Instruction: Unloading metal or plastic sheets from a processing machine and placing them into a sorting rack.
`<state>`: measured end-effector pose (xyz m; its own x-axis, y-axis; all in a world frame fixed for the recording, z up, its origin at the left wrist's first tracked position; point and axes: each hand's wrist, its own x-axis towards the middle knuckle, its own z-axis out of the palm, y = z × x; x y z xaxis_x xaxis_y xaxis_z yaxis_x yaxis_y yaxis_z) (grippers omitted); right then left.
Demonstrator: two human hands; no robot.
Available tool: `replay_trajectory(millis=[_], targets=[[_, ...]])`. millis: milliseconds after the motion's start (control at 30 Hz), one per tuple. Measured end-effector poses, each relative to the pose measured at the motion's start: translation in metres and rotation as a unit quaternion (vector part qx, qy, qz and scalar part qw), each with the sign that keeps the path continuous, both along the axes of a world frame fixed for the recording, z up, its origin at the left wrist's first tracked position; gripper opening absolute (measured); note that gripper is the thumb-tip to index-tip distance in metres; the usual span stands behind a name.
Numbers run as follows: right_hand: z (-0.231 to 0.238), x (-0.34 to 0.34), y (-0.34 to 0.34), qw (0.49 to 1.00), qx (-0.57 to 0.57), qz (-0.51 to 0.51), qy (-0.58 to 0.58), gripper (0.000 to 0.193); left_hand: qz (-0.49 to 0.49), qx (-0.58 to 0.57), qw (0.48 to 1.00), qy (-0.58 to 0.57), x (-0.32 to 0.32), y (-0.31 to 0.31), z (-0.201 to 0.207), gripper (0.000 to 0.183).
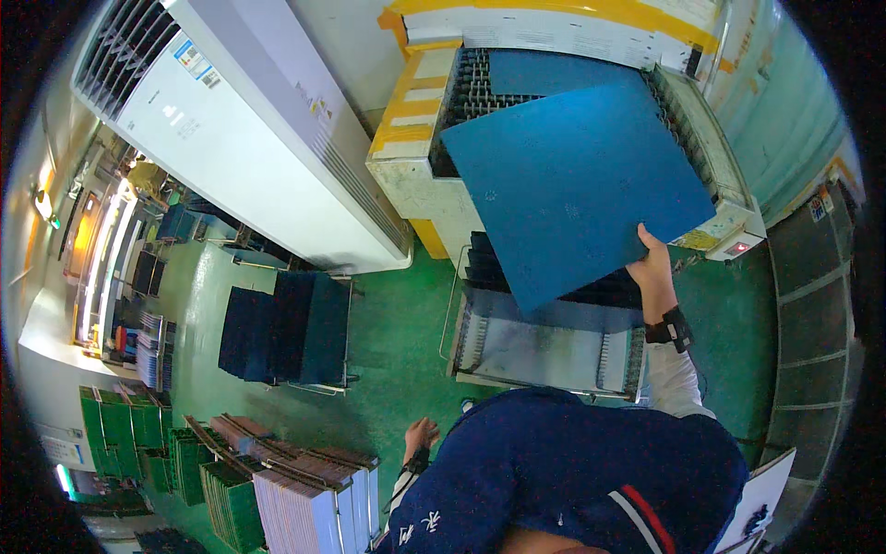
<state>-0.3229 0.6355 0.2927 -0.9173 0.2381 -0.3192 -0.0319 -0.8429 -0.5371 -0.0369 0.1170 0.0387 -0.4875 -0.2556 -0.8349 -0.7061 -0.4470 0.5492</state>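
My right hand [653, 268] grips a large flat blue board [577, 189] by its near right edge, thumb on top and fingers hidden underneath. Tilted, the board hangs over the near end of a roller conveyor [468, 83] and partly over a slotted rack [554, 346]. A second blue board [568, 70] lies on the rollers behind it. Dark boards [480, 263] stand in the far part of the rack. Low beside my body, my left hand [422, 436] is loosely curled with nothing visible in it.
A tall white air conditioner [240, 129] stands left of the conveyor. On the green floor are a cart of dark boards [286, 328] and racks of white panels [305, 508] and green panels [231, 503]. A grey framed panel [812, 323] stands at the right.
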Motion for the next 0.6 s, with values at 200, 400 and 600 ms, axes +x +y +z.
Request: replay_trajectory(millis=[200,400,600], targets=[[-0.035,-0.030,0.007,0.997,-0.063,-0.017,0.029,0.018,-0.009,-0.007,1.000,-0.019,0.008,-0.008,-0.003,0.035],[-0.037,-0.043,-0.003,0.998,-0.059,-0.033,0.010,0.016,0.003,-0.010,0.999,-0.032,0.002,-0.001,0.004,0.036],[-0.021,-0.048,-0.016,0.993,-0.033,0.015,-0.116,0.020,-0.008,-0.003,0.999,-0.045,-0.003,0.002,0.004,0.039]])
